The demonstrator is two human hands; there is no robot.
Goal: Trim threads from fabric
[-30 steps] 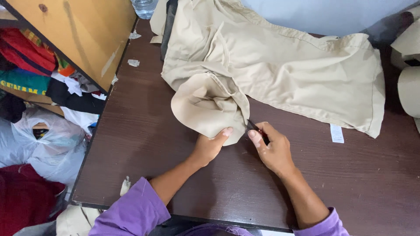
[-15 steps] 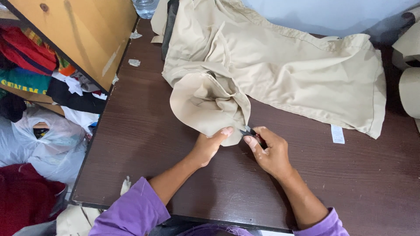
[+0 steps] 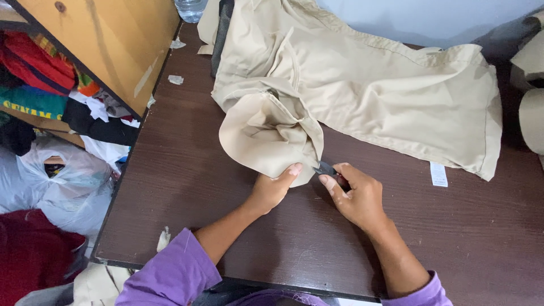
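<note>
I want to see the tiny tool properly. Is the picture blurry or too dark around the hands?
Head view: sharp and evenly lit; the right hand and left hand cast only soft shadows on the dark table. The small dark tool is mostly hidden by fingers and beige cloth, not blurred. No strong glare.

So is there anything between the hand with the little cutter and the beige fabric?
Nothing visible: the right hand has the small dark cutter right at the beige fabric edge, which the left hand pins to the table.
</note>
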